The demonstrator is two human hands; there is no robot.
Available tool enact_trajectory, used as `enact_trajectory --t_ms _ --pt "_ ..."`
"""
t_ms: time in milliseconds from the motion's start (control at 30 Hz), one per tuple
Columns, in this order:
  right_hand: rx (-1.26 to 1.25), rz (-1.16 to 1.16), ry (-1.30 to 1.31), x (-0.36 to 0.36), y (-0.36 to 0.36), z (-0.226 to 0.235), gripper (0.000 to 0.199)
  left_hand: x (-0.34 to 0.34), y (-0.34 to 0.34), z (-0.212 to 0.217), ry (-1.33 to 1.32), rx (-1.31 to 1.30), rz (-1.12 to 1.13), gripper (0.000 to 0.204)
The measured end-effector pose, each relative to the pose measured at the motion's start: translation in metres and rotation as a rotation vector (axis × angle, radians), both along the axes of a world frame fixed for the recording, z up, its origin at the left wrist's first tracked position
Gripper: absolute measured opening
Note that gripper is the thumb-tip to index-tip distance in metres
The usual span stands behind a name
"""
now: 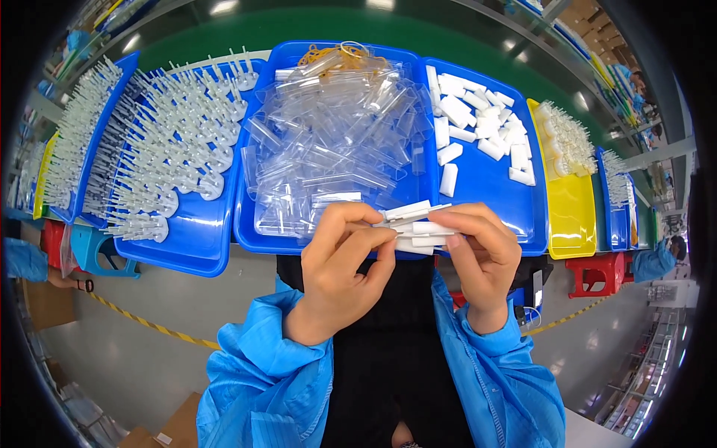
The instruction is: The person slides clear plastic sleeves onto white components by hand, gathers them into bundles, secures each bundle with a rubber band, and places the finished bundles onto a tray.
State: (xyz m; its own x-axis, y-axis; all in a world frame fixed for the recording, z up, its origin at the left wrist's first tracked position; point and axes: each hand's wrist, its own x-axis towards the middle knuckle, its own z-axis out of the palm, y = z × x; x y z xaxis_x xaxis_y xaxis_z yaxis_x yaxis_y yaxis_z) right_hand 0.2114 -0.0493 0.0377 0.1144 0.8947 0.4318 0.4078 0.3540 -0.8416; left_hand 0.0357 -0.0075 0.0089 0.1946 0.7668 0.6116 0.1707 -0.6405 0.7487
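While the left hand [349, 261] pinches one end of a bundle of slim white pieces [424, 227], the right hand [487, 254] clasps the other, so neither stands nearer. The bundle lies between them, its long axis running roughly side to side, across the wearer's front. Just beyond, a blue tray [245, 224] holds clear plastic sleeves [336, 127]; right of it, white blocks [489, 123] sit in another tray [478, 200]. Farther back stretches the green bench [231, 33].
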Motion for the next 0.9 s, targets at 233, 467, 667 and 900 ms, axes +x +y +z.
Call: enact_trajectory --t_ms 233,467,667,900 --pt "-0.115 0.016 0.391 0.0 -0.007 -0.009 0.022 -0.003 0.0 0.0 -0.007 -0.001 0.014 0.02" --pt "0.057 0.001 -0.049 0.002 -0.001 -0.019 0.021 -0.002 -0.002 -0.002 0.005 0.003 0.028 0.02" --pt "0.012 0.109 0.203 0.002 0.002 -0.021 0.03 -0.006 0.0 0.003 0.036 0.029 -0.012 0.021" --pt "0.068 0.052 -0.029 0.001 -0.001 -0.015 0.036 -0.009 -0.004 0.007 -0.018 -0.101 -0.145 0.038"
